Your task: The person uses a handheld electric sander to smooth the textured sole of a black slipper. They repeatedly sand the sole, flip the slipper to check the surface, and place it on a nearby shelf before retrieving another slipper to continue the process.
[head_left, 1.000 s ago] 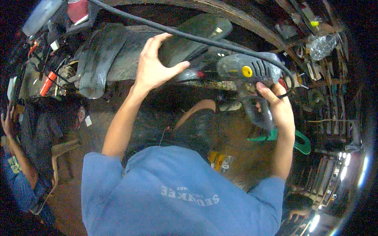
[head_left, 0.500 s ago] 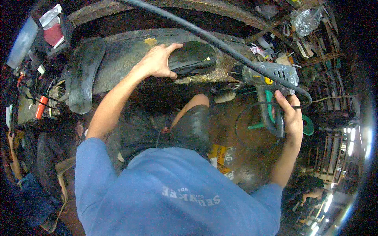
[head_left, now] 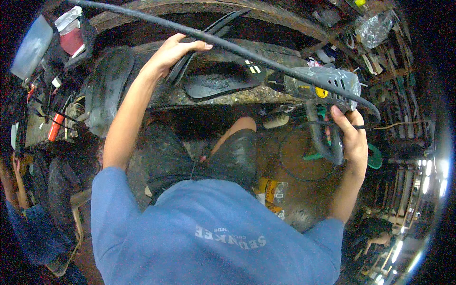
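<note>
My left hand is closed around a black shoe sole, lifted and tilted nearly edge-on. The thick cable crosses in front of that piece. Below it, a second black sole lies flat on the worn bench, with small pale patches near its right end. In my right hand is a grey heat gun with a yellow round mark, gripped by its handle. Its nozzle points left toward the soles.
A thick dark cable runs across the view to the gun. Another long dark sole-shaped piece lies at the bench's left. An orange-red cylinder sits among clutter. A yellow box is on the floor. Another person's blue clothing shows at lower left.
My left hand has lifted a sole up and left, turning it on edge, and the flat sole beneath is now uncovered. The heat gun has shifted slightly left.
</note>
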`<state>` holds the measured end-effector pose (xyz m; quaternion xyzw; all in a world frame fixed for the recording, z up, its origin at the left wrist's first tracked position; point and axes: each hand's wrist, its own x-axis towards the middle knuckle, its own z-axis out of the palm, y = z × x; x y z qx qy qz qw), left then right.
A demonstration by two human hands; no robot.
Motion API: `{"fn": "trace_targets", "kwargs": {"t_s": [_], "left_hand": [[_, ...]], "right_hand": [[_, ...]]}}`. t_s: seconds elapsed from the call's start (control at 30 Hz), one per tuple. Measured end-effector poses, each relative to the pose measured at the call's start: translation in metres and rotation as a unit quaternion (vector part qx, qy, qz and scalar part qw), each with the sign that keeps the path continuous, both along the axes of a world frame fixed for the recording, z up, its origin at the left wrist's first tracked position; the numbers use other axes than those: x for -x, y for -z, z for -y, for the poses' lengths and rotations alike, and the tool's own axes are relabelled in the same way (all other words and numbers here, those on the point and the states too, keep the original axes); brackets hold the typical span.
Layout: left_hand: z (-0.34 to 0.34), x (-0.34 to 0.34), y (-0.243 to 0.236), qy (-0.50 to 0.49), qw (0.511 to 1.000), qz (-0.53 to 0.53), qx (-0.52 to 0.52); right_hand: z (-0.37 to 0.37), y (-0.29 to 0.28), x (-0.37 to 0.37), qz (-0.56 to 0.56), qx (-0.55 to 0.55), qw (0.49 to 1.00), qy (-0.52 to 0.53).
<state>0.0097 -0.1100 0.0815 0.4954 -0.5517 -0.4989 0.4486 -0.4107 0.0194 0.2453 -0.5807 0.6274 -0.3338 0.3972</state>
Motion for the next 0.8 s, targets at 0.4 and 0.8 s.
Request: {"fn": "trace_targets", "kwargs": {"t_s": [0.4, 0.8], "left_hand": [[-0.158, -0.044, 0.030, -0.077, 0.909, -0.391, -0.124], [-0.203, -0.012, 0.052, -0.077, 0.871, -0.477, -0.086]], "right_hand": [[0.052, 0.027, -0.023, -0.053, -0.042, 0.998, -0.016], [0.103, 0.046, -0.017, -0.027, -0.029, 0.999, 0.031]]}}
